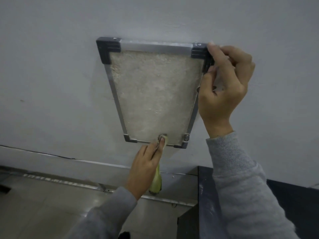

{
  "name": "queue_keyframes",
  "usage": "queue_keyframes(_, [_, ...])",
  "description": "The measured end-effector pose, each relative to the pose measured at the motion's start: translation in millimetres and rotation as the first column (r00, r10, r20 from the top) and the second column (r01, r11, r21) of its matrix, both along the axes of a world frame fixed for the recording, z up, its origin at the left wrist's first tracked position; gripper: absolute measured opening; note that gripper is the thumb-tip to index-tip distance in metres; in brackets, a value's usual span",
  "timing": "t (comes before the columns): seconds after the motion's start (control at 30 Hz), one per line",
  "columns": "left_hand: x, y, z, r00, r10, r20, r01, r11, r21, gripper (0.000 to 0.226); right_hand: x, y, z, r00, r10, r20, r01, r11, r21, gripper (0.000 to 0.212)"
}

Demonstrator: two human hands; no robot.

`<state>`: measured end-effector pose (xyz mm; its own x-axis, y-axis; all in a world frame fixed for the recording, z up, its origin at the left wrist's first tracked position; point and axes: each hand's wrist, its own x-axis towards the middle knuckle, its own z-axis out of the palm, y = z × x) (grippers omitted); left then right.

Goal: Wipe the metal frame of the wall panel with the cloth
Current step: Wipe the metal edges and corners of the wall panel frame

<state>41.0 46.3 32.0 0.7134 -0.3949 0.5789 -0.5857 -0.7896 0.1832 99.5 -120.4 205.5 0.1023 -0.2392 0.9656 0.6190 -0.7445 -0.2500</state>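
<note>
A wall panel with a rough beige face [155,94] hangs on the grey wall, bordered by a metal frame [155,47] with dark plastic corner pieces. My left hand [146,163] is shut on a yellowish cloth [156,183], pressing its bunched end against the middle of the frame's bottom rail; the rest of the cloth hangs down below my palm. My right hand [222,87] grips the panel's upper right corner piece, thumb and fingers closed around its outer edge, covering part of the right rail.
A metal ledge [86,185] runs along the foot of the wall. A dark blue cabinet or counter edge [205,195] rises at the lower right, close under my right sleeve. The wall [51,83] around the panel is plain.
</note>
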Motion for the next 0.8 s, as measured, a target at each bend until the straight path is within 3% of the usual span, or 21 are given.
queue_keyframes(0.23, [10,-16,2,0.988,0.153,-0.028,-0.143,0.964,0.226,0.078,-2,-1,2,1.000,-0.030,-0.005,0.030,0.999,-0.011,0.042])
queue_keyframes(0.4, [13,-17,1,0.979,0.205,0.002,-0.197,0.937,0.289,0.073,-2,-2,6,0.996,-0.082,-0.021,0.081,0.996,-0.047,0.043])
queue_keyframes(0.63, [15,3,-4,0.970,0.241,0.006,-0.232,0.925,0.301,0.071,-2,-1,7,0.997,-0.071,-0.024,0.070,0.997,-0.043,0.045])
queue_keyframes(0.8, [11,27,-17,0.971,0.224,-0.090,-0.206,0.963,0.172,0.086,-2,2,6,0.999,-0.034,-0.019,0.034,0.999,-0.005,0.045])
